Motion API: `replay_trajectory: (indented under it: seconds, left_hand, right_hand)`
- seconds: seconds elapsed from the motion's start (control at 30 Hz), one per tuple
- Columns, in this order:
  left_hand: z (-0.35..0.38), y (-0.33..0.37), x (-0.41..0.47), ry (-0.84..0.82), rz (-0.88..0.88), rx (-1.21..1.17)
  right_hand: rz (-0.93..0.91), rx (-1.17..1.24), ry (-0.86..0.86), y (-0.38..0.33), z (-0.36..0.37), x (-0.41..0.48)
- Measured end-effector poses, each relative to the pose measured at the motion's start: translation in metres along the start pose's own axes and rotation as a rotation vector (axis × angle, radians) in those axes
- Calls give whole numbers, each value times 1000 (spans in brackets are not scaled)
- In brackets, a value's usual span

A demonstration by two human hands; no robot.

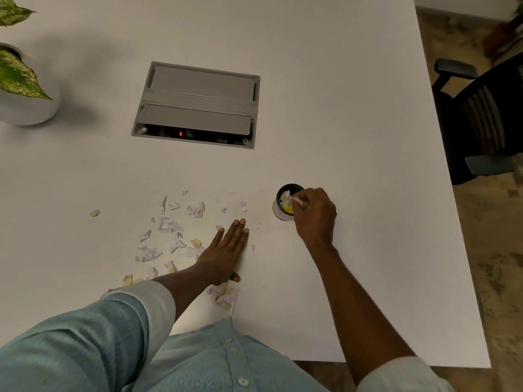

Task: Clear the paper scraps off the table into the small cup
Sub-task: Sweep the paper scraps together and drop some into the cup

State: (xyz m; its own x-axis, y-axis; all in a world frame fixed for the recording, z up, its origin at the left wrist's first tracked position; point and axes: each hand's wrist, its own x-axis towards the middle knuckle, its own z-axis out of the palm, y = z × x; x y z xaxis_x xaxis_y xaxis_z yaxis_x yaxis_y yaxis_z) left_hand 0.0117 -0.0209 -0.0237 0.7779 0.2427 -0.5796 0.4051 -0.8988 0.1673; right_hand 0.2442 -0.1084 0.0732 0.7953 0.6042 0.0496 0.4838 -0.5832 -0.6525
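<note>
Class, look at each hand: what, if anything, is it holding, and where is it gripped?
The right hand pinches a paper scrap by its edge between fingers, over the cup. The left hand lies flat on the table, holding nothing.

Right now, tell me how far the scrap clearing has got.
Partly done. The small cup already holds several white and yellow scraps. In hand: the right hand pinches a scrap at the cup's rim, while the left hand lies flat on the table. Left: most paper scraps lie scattered left of the cup, plus a cluster near the table's front edge.
</note>
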Motion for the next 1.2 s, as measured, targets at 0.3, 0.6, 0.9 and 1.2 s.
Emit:
replay_trajectory:
  seconds: [0.3, 0.6, 0.9, 1.2]
  left_hand:
    - [0, 1, 0, 13, -3, 3]
    - [3, -4, -1, 21, 8, -27]
    - [1, -3, -5, 32, -34, -18]
    - [0, -1, -4, 16, -41, -30]
  right_hand:
    - [-43, -151, -68, -4, 7, 11]
    - [-28, -100, -429, 33, 34, -123]
    - [-45, -249, -602, 69, 44, -172]
    - [-106, -295, -652, 66, 53, -162]
